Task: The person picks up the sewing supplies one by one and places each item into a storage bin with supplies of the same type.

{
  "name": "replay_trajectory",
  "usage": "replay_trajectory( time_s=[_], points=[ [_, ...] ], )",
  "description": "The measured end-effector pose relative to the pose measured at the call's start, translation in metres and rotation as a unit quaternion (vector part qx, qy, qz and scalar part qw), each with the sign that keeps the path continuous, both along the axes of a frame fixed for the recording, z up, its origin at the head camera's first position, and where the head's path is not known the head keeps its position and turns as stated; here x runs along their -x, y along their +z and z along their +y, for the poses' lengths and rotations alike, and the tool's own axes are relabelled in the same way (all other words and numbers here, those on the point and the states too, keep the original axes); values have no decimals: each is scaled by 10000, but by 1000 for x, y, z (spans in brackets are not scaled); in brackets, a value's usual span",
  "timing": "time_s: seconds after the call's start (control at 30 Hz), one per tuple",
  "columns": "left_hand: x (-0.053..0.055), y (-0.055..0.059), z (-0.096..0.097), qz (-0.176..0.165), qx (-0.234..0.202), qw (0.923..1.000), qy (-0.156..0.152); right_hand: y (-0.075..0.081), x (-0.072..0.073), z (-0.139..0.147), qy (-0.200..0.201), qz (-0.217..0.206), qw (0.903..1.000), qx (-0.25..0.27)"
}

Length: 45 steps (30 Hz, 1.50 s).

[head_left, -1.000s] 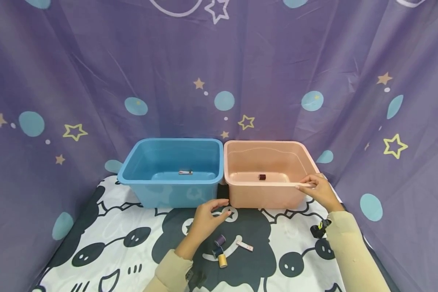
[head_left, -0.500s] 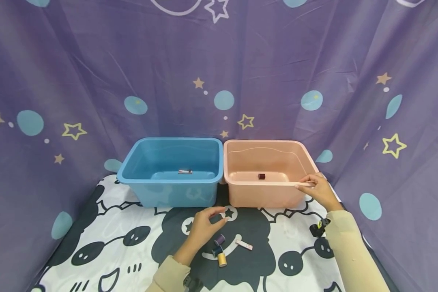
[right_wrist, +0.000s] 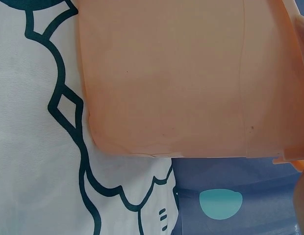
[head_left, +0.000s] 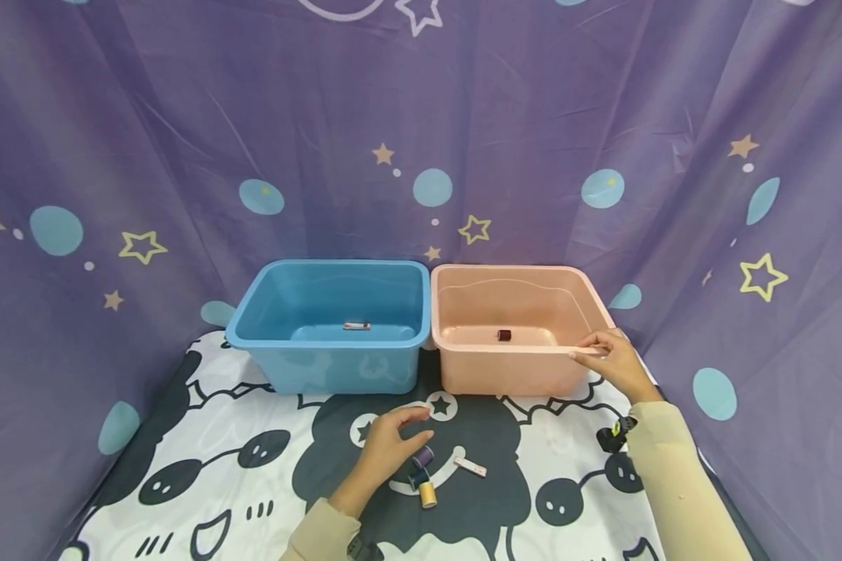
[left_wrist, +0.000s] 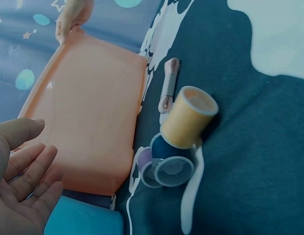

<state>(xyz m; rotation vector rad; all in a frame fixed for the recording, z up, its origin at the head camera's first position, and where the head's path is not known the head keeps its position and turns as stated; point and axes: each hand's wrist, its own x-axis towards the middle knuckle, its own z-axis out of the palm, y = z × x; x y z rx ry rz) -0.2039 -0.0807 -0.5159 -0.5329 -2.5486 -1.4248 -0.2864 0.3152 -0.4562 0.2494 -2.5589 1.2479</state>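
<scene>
My left hand (head_left: 387, 448) hovers just up and left of three thread spools, its fingers loosely bent and holding nothing. The spools lie close together on the cloth: a purple spool (head_left: 424, 456), a dark blue spool (head_left: 418, 477) and a yellow spool (left_wrist: 189, 117). To their right lies a small pale pink skein of thread (left_wrist: 168, 85) with a paper band. My right hand (head_left: 616, 365) pinches the front rim of the peach bin (head_left: 505, 370) near its right corner. Inside that bin is a dark red spool (head_left: 504, 335).
A blue bin (head_left: 337, 370) stands left of the peach one, nearly rim to rim; a small banded skein (head_left: 356, 326) lies in it. Behind both hangs a purple curtain (head_left: 337, 218). The patterned cloth (head_left: 224, 421) covers the surface in front.
My left hand has moved down and slightly left, nearer the spools. The right hand keeps its hold on the bin rim, and the spools and skeins stay put.
</scene>
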Motion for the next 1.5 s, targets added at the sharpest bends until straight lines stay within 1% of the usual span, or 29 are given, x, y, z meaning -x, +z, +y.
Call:
replay_trajectory(
  time_s=[0.1, 0.3, 0.37, 0.5, 0.6, 0.67, 0.93, 1.23, 1.4, 1.5],
  points=[
    [-2, -2, -2, -59, 47, 10000, 42, 1, 0, 0, 13, 23, 10000, -4],
    [-4, -8, -6, -116, -27, 9999, -43, 0, 0, 1, -17, -35, 10000, 2],
    [-5, -10, -7, -150, -15, 9999, -77, -2, 1, 1, -23, -2, 10000, 95],
    [-5, -13, -9, -194, -18, 9997, -123, -3, 2, 2, 9, 47, 9999, 116],
    [-5, -16, -10, -237, -48, 9996, -171, -4, 2, 2, 26, 31, 10000, 4],
    [-4, -19, -11, -273, -62, 9994, -221, -4, 2, 2, 18, 21, 10000, -8],
    [2, -32, -20, -473, -19, 9971, -595, -4, 2, 2, 36, 37, 10000, -6],
    [9, -43, -25, -712, -143, 9935, -878, -4, 3, 2, 34, 91, 10000, 15],
    [11, -46, -25, -885, -217, 9902, -1061, -4, 3, 2, 38, 89, 10000, 16],
    [13, -47, -25, -950, -130, 9891, -1122, -4, 3, 2, 22, 62, 10000, 3]
  ],
)
